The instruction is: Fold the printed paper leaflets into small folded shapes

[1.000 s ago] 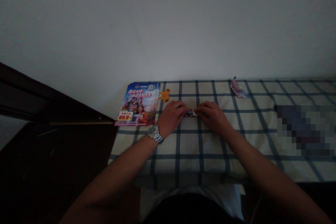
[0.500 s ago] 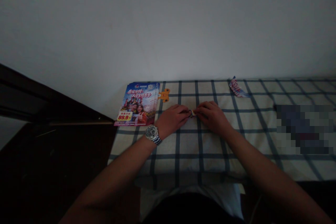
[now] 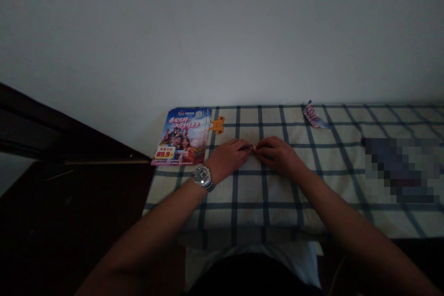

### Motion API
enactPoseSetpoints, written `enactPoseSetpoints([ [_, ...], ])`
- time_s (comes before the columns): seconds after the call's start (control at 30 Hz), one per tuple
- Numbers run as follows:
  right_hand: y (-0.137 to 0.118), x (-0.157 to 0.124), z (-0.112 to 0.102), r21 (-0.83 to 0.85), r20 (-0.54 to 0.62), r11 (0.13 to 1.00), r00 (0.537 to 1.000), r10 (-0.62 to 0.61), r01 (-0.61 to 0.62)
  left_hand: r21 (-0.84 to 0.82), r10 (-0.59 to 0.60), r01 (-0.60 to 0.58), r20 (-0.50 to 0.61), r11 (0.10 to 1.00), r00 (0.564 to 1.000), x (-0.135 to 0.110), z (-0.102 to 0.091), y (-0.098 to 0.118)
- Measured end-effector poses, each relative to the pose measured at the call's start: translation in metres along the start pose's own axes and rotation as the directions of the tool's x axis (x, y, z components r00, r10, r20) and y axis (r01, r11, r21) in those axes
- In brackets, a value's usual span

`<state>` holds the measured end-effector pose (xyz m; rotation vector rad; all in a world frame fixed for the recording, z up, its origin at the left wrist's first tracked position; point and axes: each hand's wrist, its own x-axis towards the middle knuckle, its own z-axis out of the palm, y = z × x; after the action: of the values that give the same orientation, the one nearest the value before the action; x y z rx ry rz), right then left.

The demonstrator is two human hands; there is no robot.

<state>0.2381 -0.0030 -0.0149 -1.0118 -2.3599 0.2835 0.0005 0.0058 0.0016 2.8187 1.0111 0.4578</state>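
Both hands meet over the checked cloth, near its middle. Between the fingertips is a small piece of folded paper [image 3: 254,147], mostly covered by them; its pale and dark bits barely show. My left hand [image 3: 231,157], with a metal watch [image 3: 202,177] at the wrist, pinches its left end. My right hand [image 3: 279,156] has thumb and fingers closed on the right end. Left of my left hand lies a stack of printed flyers [image 3: 182,136], the top one blue and pink with "89.9" on it.
The checked cloth [image 3: 248,215] covers the table up to a white wall [image 3: 243,32]. A crumpled or folded printed paper [image 3: 314,116] lies at the back right. An orange bear figure [image 3: 217,125] is beside the flyers. A blurred-out dark object [image 3: 398,169] lies at right.
My right hand has shifted slightly left and down, closer to my left hand. Less of the folded paper shows between the fingertips. The flyers have not moved.
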Motion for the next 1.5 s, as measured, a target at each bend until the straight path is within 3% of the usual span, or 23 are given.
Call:
enactPoseSetpoints([
  [0.4, -0.005, 0.004, -0.001, -0.019, -0.029, 0.999, 0.999, 0.043, -0.043, -0.143, -0.010, -0.010, -0.142, 0.990, 0.990, -0.002, 0.008, -0.008],
  [0.6, -0.008, 0.003, -0.005, 0.036, -0.094, 0.995, 0.991, 0.094, -0.091, -0.303, -0.107, 0.027, -0.252, 0.953, 0.962, 0.000, 0.000, -0.003],
  [0.77, -0.015, 0.004, -0.010, 0.144, -0.120, 0.982, 0.983, 0.140, -0.122, -0.443, -0.216, 0.090, -0.244, 0.892, 0.945, -0.001, -0.010, -0.001],
  [1.0, -0.022, 0.006, -0.014, 0.252, -0.145, 0.957, 0.973, 0.180, -0.140, -0.571, -0.260, 0.073, -0.253, 0.817, 0.932, -0.002, -0.009, -0.001],
  [1.17, -0.025, 0.006, -0.012, 0.277, -0.130, 0.946, 0.968, 0.213, -0.170, -0.610, -0.303, 0.077, -0.276, 0.788, 0.912, -0.001, -0.007, 0.003],
  [1.5, -0.030, 0.007, -0.008, 0.298, -0.160, 0.937, 0.958, 0.238, -0.183, -0.624, -0.323, 0.107, -0.244, 0.774, 0.914, 0.000, -0.005, 0.008],
])
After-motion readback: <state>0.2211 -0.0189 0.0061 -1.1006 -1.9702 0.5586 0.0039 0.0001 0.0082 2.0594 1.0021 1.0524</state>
